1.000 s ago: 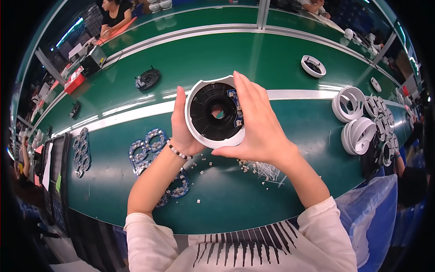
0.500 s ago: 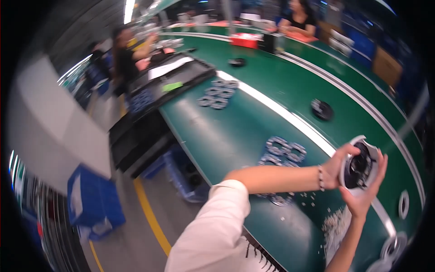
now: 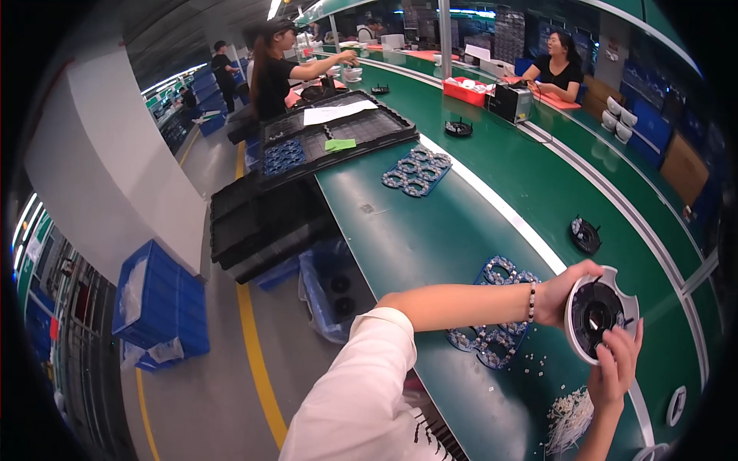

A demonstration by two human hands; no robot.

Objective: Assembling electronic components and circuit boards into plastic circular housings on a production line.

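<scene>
My left hand (image 3: 555, 296) is closed on the left rim of a white round housing (image 3: 575, 329), held tilted above the bench's right side. Inside the housing sits a black round insert (image 3: 588, 309) with an opening in its middle. My right hand (image 3: 617, 367) is at the lower right of the housing, its bent fingers against the insert and rim; its thumb is hidden. Under my left forearm lies a panel of blue ring-shaped circuit boards (image 3: 500, 347). A pile of small white connectors with thin leads (image 3: 567, 419) lies beside my right forearm.
Black ringed parts (image 3: 585, 234) stand on the green conveyor (image 3: 530, 165) past a white strip. Another board panel (image 3: 417, 170) lies farther up the bench. Black trays (image 3: 369, 127) stick out at the far left. Co-workers (image 3: 270, 73) work beyond; a blue bin (image 3: 323, 296) stands below.
My right hand has shifted from the housing's right rim to its lower front, fingers now on the insert. The housing has turned and sits slightly lower. The whole view has swung and sharpened.
</scene>
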